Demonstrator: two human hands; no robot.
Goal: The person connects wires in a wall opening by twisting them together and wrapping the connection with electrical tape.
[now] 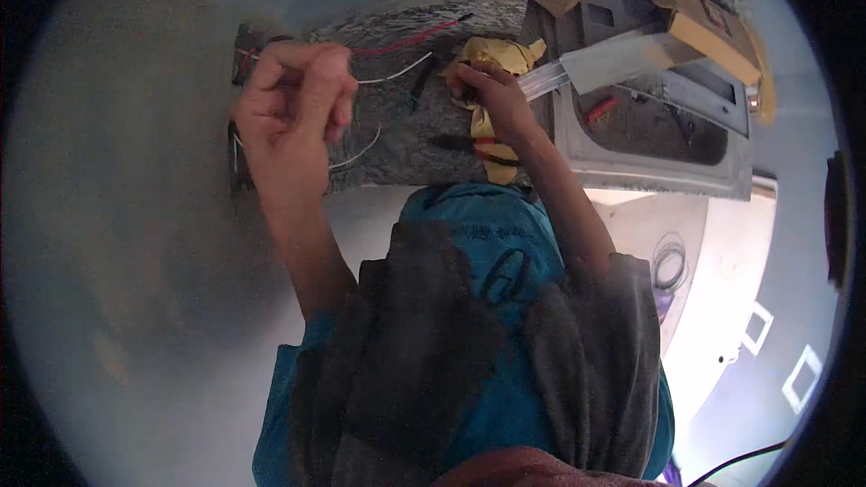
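My left hand (293,117) is raised against a rough grey chased strip (397,126) in the wall, its fingers curled and pinched on thin white wires (397,72) that run to the right. A red wire (406,39) crosses the strip above them. My right hand (492,95) is closed on a crumpled wad of yellow tape (496,54), with more yellow tape (487,140) hanging below the wrist. A white conduit end (546,81) meets the right hand from the right.
A pale plastered wall (135,243) fills the left side. At the right is a metal-framed opening (658,126) with cardboard pieces (713,32) above it. A coil of wire (669,261) lies on a white surface below. My blue shirt and grey cloth fill the lower middle.
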